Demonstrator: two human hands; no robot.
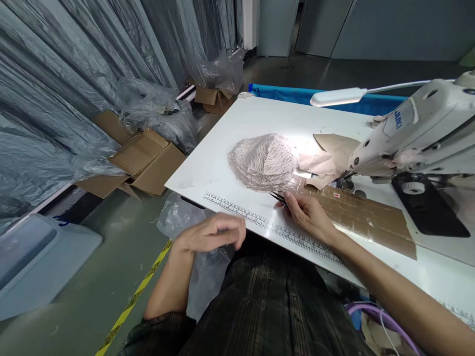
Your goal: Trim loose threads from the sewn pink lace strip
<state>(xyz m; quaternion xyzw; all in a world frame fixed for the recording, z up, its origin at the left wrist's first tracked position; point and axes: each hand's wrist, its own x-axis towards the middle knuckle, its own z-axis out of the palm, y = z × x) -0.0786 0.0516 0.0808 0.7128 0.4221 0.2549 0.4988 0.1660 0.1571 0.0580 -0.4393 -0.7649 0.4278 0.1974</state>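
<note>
My right hand (306, 212) rests at the table's front edge, its thumb and fingers closed on thin dark tweezers (277, 198), whose two prongs point left. Just beyond the prongs lies a stack of pale pink lace pieces (264, 160), rounded and layered on the white table. My left hand (213, 233) hovers near the table's front edge, left of my right hand. Its fingers bend loosely, apart from the thumb, and nothing shows in them.
A JUKI sewing machine (415, 128) stands at the right, with a white lamp (337, 97) behind its needle area. Beige fabric pieces (334, 153) and a taped brown cardboard strip (367, 217) lie beside it. A ruler scale (260, 220) runs along the front edge. Cardboard boxes (148, 158) stand leftward.
</note>
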